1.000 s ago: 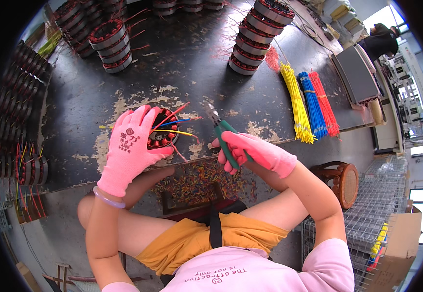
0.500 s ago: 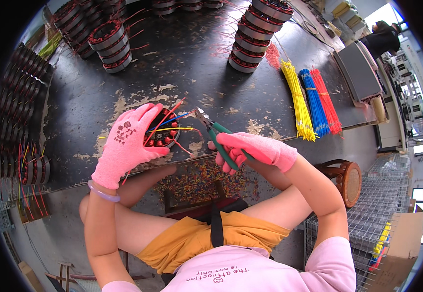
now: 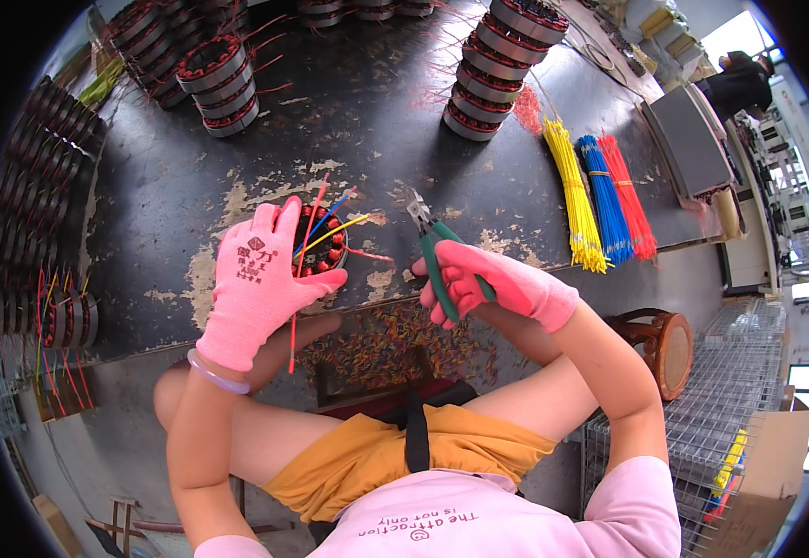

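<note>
In a pink glove, my left hand (image 3: 258, 274) grips the near-left side of a motor stator (image 3: 336, 244) at the table's front edge, its thumb across the near rim. The glove hides much of that ring. Red, blue and yellow wires (image 3: 338, 232) stick out of the stator's copper-red windings, and a long red wire (image 3: 293, 335) hangs below my palm. Also gloved in pink, my right hand (image 3: 502, 286) is closed round green-handled cutting pliers (image 3: 434, 244). Their jaws look parted and point up and left, apart from the wire ends.
Stacked stators (image 3: 497, 70) stand at the far side, with more piled along the left (image 3: 28, 205). Yellow (image 3: 574, 200), blue (image 3: 604, 200) and red wire bundles (image 3: 629, 200) lie at the right. A wooden stool (image 3: 669, 353) is beside my right leg. Wire scraps (image 3: 395, 349) litter the floor.
The pliers have moved right, away from the wire ends. My left hand and the stator have shifted slightly right, and a red wire now hangs lower past the table edge.
</note>
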Demonstrator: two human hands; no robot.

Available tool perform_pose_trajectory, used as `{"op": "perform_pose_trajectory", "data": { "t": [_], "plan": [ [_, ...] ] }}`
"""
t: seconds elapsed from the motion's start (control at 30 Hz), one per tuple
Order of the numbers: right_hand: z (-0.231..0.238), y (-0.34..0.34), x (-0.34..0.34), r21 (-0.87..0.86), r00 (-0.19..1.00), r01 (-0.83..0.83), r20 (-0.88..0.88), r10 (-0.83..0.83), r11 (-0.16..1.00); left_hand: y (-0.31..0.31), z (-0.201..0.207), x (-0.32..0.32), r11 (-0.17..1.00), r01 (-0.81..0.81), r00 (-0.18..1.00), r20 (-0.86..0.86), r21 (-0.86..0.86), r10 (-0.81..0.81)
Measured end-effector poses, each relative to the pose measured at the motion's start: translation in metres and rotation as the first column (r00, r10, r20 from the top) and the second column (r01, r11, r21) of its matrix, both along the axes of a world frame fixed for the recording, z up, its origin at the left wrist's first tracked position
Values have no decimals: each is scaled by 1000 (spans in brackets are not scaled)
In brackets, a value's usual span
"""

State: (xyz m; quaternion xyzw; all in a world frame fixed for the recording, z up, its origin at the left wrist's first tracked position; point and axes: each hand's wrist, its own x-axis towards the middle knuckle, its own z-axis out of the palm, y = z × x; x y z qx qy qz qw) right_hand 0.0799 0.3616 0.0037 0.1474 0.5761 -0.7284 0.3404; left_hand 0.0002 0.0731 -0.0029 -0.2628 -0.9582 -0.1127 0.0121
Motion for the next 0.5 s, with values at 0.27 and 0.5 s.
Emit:
{"op": "perform_pose_trajectory", "data": {
  "t": [0.27, 0.5],
  "plan": [
    [-6, -2, -3, -183, 975, -184, 89, 202, 966, -6, 5, -7, 997, 55, 996, 64, 46, -58],
    [-16, -7, -19, -235, 976, -164, 102, 193, 958, -4, 11, -7, 998, 64, 996, 63, 21, -66]
  ]
}}
